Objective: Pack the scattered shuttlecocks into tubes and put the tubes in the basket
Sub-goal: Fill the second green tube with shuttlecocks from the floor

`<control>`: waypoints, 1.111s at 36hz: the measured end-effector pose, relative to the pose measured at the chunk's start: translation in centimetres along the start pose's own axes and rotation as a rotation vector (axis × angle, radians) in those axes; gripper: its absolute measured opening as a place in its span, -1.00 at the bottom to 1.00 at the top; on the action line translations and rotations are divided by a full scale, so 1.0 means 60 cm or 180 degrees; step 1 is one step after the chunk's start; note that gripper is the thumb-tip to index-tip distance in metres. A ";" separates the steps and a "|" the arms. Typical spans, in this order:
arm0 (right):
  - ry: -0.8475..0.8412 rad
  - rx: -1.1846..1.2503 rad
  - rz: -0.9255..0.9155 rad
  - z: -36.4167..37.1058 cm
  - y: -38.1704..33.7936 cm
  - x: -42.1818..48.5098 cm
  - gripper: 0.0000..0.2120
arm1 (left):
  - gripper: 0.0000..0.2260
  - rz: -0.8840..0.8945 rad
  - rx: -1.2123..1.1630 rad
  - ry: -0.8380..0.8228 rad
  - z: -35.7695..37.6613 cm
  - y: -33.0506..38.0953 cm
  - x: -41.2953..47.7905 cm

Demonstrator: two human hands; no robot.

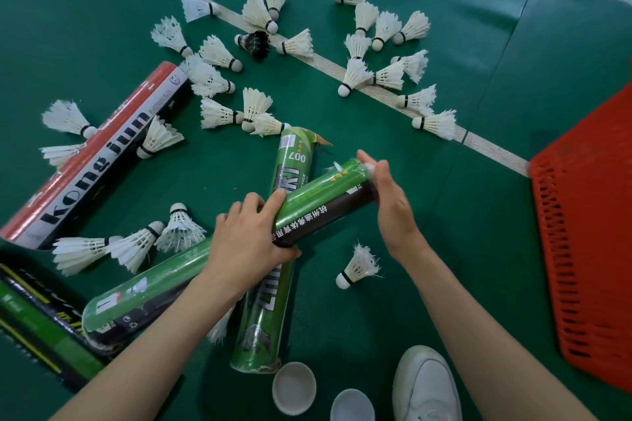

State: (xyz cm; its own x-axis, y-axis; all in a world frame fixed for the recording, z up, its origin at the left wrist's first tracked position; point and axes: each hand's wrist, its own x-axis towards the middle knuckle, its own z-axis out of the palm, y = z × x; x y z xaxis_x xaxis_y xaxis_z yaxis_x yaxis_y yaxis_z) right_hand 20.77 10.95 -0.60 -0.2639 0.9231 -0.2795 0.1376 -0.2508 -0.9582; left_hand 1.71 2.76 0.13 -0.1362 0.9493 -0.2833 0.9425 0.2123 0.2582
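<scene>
My left hand (249,236) grips a long green-and-black tube (321,205) around its middle and holds it slanted above the floor. My right hand (388,195) lies with straight fingers against the tube's far open end, where a bit of white shows at the mouth. Under it lies another green tube (290,164) marked 007. A red, white and black tube (99,154) lies at the left. Several white shuttlecocks (355,75) are scattered over the green floor, with one dark shuttlecock (254,43) among them. One white shuttlecock (357,267) lies just below my right wrist.
An orange slatted basket (588,249) stands at the right edge. Two white tube caps (294,386) (352,405) lie near my white shoe (425,386) at the bottom. A dark green-and-black tube (37,318) lies at the lower left. A white court line (328,65) crosses the floor diagonally.
</scene>
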 end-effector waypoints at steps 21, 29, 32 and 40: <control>-0.0681 -0.2223 0.1227 -0.035 0.090 -0.075 -0.39 | -0.18 -0.0209 0.0327 -0.0465 0.009 -0.020 -0.015; 0.0693 -0.1460 0.0595 -0.036 0.080 -0.058 -0.68 | -0.17 -0.0183 0.0350 -0.0463 0.007 -0.020 -0.018; 0.1419 -0.0903 0.0217 -0.044 0.059 -0.036 -0.70 | -0.17 -0.0179 0.0350 -0.0465 0.006 -0.019 -0.018; 0.1201 -0.0593 -0.0046 -0.027 0.019 -0.008 -0.67 | -0.18 -0.0061 0.0163 -0.0357 0.002 -0.006 -0.018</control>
State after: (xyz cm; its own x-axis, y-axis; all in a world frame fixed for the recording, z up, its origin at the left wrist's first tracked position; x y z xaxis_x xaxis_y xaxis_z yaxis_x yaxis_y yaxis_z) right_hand 22.60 10.67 -1.45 0.0963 0.9769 -0.1909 0.3160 -0.2119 -0.9248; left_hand 1.53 1.60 0.23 -0.1219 0.9127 -0.3900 0.9548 0.2151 0.2050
